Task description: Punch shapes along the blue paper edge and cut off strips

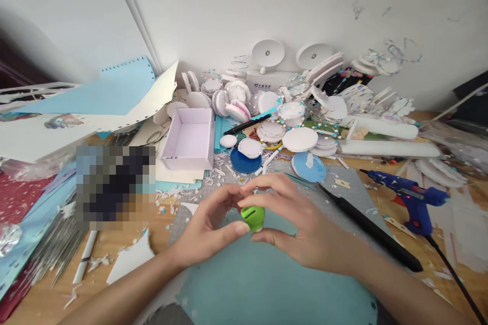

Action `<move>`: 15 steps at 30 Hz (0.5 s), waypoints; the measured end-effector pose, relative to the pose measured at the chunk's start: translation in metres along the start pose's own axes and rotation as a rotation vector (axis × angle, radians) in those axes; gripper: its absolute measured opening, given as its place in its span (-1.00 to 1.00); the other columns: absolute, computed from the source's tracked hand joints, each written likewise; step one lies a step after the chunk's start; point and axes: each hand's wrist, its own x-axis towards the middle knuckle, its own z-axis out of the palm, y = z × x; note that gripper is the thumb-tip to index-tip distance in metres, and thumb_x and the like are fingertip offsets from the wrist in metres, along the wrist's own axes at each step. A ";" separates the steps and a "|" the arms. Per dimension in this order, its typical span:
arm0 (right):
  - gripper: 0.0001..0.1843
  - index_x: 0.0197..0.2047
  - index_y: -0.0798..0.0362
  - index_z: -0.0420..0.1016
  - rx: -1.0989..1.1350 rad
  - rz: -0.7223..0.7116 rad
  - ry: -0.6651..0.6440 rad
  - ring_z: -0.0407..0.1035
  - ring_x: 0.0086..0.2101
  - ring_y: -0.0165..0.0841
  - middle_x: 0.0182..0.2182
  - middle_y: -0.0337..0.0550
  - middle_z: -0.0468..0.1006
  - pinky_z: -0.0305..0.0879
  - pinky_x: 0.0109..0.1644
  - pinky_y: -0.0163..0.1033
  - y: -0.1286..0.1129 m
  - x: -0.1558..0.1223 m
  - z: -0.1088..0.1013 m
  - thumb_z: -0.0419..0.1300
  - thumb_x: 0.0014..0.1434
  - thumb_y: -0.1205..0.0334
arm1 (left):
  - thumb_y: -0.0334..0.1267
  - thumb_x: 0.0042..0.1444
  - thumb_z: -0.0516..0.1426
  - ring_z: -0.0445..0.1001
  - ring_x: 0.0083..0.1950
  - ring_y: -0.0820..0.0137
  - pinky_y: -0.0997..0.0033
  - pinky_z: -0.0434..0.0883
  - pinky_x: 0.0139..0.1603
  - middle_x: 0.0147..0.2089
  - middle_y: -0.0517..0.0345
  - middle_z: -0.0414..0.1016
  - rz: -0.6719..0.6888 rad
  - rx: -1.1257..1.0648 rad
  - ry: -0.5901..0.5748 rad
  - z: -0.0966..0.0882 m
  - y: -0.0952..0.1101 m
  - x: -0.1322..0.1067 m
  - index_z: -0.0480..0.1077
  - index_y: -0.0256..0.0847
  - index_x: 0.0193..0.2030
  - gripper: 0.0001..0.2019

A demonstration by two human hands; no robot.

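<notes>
A small bright green paper punch [254,217] with a dark slot in its side is held between my hands, just over the work surface. My left hand [213,226] curls round its left side, thumb tip against it. From the right, my right hand [305,226] arches over it, thumb below and fingers above. My fingers hide part of the punch. Beneath my hands lies a teal-blue sheet [274,284] on a grey cutting mat [354,183].
A blue glue gun [415,198] and long black tweezers [373,226] lie to the right. A pale lilac open box [188,137] stands behind my left hand. White foam discs [299,139] crowd the back. Large sheets with punched edges [125,86] overhang the left.
</notes>
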 end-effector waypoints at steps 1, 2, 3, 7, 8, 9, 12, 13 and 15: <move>-0.57 0.17 -0.05 0.26 -0.019 -0.015 -0.017 0.13 0.14 -0.22 0.11 -0.02 0.26 0.13 0.22 -0.05 0.001 0.000 0.002 0.16 0.25 0.23 | -0.21 0.16 0.21 0.36 0.04 0.28 0.29 0.36 0.07 0.05 0.03 0.37 -0.006 -0.070 0.003 0.001 -0.001 0.000 0.28 -0.07 0.13 -0.60; -0.52 0.23 -0.04 0.19 -0.040 -0.024 -0.017 0.09 0.16 -0.21 0.14 -0.01 0.22 0.10 0.24 -0.05 0.001 -0.001 0.004 0.13 0.26 0.22 | -0.27 0.14 0.22 0.37 0.03 0.31 0.34 0.37 0.05 0.03 0.06 0.38 -0.007 -0.116 0.007 0.002 -0.001 0.000 0.30 -0.06 0.11 -0.61; -0.48 0.28 -0.02 0.12 -0.058 -0.022 0.006 0.07 0.17 -0.20 0.15 0.01 0.20 0.08 0.24 -0.05 0.002 -0.001 0.005 0.11 0.28 0.22 | -0.32 0.13 0.23 0.40 -0.01 0.35 0.39 0.38 0.02 -0.02 0.08 0.41 -0.014 -0.145 0.016 0.003 -0.001 0.001 0.33 -0.07 0.09 -0.63; -0.59 0.15 0.05 0.19 -0.058 0.068 0.174 0.22 -0.01 -0.25 -0.05 -0.02 0.32 0.23 0.07 -0.15 0.005 -0.001 0.007 0.13 0.27 0.22 | -0.41 0.17 0.18 0.44 -0.31 0.52 0.53 0.42 -0.25 -0.28 0.17 0.44 -0.074 -0.185 0.080 0.004 0.006 0.005 0.39 -0.18 -0.05 -0.79; -0.69 0.07 0.04 0.24 -0.025 0.095 0.166 0.27 -0.10 -0.30 -0.13 -0.08 0.36 0.27 -0.02 -0.20 0.005 -0.001 0.007 0.13 0.26 0.23 | -0.41 0.17 0.18 0.43 -0.36 0.53 0.55 0.42 -0.30 -0.31 0.18 0.43 -0.090 -0.193 0.091 0.003 0.006 0.006 0.40 -0.20 -0.09 -0.83; -0.76 0.00 0.03 0.26 0.015 0.116 0.138 0.28 -0.18 -0.33 -0.20 -0.13 0.37 0.28 -0.08 -0.24 0.005 0.000 0.006 0.12 0.27 0.24 | -0.41 0.16 0.19 0.43 -0.38 0.54 0.56 0.41 -0.33 -0.33 0.18 0.42 -0.107 -0.200 0.091 0.003 0.006 0.007 0.39 -0.23 -0.14 -0.87; -0.84 -0.04 0.00 0.31 0.110 0.130 0.059 0.29 -0.26 -0.40 -0.26 -0.20 0.40 0.26 -0.14 -0.29 0.005 0.001 0.003 0.06 0.31 0.28 | -0.37 0.12 0.23 0.41 -0.38 0.53 0.55 0.40 -0.35 -0.35 0.19 0.39 -0.143 -0.186 0.059 0.001 0.001 0.008 0.35 -0.26 -0.24 -0.88; -0.82 -0.02 -0.01 0.32 0.126 0.126 0.047 0.30 -0.24 -0.40 -0.24 -0.20 0.42 0.25 -0.13 -0.30 0.005 0.001 0.002 0.05 0.32 0.29 | -0.37 0.12 0.23 0.41 -0.35 0.52 0.54 0.40 -0.31 -0.35 0.19 0.38 -0.133 -0.165 0.057 0.001 -0.001 0.008 0.33 -0.26 -0.25 -0.87; -0.80 0.01 -0.03 0.33 0.148 0.126 0.026 0.30 -0.19 -0.40 -0.19 -0.20 0.44 0.23 -0.09 -0.30 0.004 0.002 0.001 0.02 0.33 0.30 | -0.37 0.10 0.25 0.42 -0.23 0.46 0.49 0.40 -0.19 -0.26 0.16 0.38 -0.077 -0.119 0.064 0.001 -0.005 0.007 0.31 -0.23 -0.20 -0.81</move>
